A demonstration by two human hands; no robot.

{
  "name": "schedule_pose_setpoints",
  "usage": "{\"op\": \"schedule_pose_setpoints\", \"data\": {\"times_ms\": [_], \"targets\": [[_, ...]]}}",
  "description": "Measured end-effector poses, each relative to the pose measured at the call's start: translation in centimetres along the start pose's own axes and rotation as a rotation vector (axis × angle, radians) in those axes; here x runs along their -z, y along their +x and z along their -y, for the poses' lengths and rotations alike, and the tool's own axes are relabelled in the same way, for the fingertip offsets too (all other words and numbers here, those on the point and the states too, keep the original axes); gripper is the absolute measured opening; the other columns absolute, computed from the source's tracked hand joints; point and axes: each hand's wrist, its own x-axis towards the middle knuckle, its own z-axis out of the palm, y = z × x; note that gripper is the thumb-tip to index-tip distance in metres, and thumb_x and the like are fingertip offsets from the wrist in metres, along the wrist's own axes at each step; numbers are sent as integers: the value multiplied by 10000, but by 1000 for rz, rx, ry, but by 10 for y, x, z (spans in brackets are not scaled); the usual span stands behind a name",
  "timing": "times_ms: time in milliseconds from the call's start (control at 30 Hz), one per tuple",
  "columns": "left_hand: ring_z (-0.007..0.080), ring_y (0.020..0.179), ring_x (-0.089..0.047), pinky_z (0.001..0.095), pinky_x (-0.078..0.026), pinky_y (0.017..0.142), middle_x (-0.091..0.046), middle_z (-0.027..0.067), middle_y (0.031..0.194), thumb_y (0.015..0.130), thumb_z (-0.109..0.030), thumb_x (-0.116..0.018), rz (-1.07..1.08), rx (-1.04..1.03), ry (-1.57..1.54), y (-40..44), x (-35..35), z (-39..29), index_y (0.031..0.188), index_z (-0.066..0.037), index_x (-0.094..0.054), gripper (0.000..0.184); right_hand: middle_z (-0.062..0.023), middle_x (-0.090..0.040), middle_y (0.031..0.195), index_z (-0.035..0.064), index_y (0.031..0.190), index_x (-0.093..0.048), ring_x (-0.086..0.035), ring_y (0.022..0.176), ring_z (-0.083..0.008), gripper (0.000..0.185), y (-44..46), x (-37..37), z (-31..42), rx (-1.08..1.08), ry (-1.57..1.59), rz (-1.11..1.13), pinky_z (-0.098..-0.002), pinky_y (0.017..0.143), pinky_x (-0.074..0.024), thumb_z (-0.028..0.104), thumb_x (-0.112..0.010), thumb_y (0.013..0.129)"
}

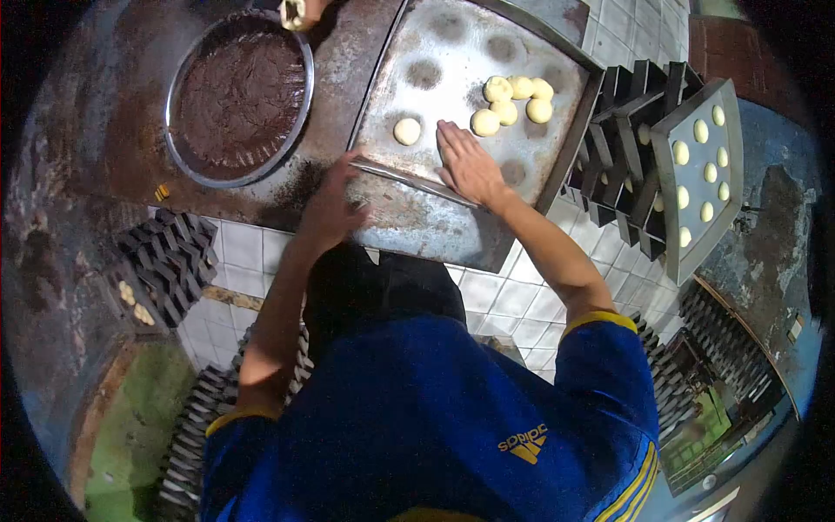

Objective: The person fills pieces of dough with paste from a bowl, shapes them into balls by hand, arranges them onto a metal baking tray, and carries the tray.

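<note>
My right hand (470, 167) lies flat on the metal baking tray (417, 96), palm down with fingers stretched out. Whether anything is under the palm is hidden. Just beyond its fingertips is a cluster of several pale dough balls (485, 123), some touching one another. A single dough ball (406, 131) sits to the left of the hand. My left hand (334, 207) hovers by the tray's near left corner, somewhat blurred, its thumb and fingers apart and nothing visible in them. Dark round marks spot the tray's surface.
A round pan (239, 96) of dark brown filling stands on the worn table to the left. At the top edge, a person's hand (323, 7) is beside a pale dough piece (294, 13). Stacked trays with dough balls (701, 130) rise on the right; another stack (170, 261) stands lower left.
</note>
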Motion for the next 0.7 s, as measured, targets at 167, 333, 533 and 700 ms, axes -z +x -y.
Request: {"op": "schedule_pose_setpoints", "data": {"times_ms": [167,333,533,700], "targets": [[232,1121,-648,323,-574,825,-586,175,1397,876,-97,-790,-152,98,47,-65,28,55,1616,-134,-312,881,-239,-199,1730,-66,1627,-248,-197,1612,-361,831,4,-8,-5,56,-47,57,-484,1319,-187,487,-509,1065],[161,826,-586,315,-504,710,-668,125,1247,902,-76,-768,-210,396,94,-96,34,54,1611,-114,-314,843,-164,-649,1384,-3,1371,-629,-602,1270,-381,443,14,59,-24,-79,285,-110,-469,1078,-484,252,-629,1009],[170,876,-632,330,-525,805,-693,92,1135,942,-82,-740,-299,102,-13,-77,30,45,1563,-98,-392,712,-110,-720,1176,110,1060,-714,-638,1167,-243,204,12,52,-78,49,-524,80,-368,977,-475,224,-629,914],[202,1080,-668,356,-512,1027,-693,111,1139,994,-116,-710,-189,-286,-127,-18,27,57,1516,-72,-462,579,-116,-740,876,61,1006,-733,-709,948,-290,238,47,82,-57,-33,-168,299,-400,868,-541,260,-709,877]]}}
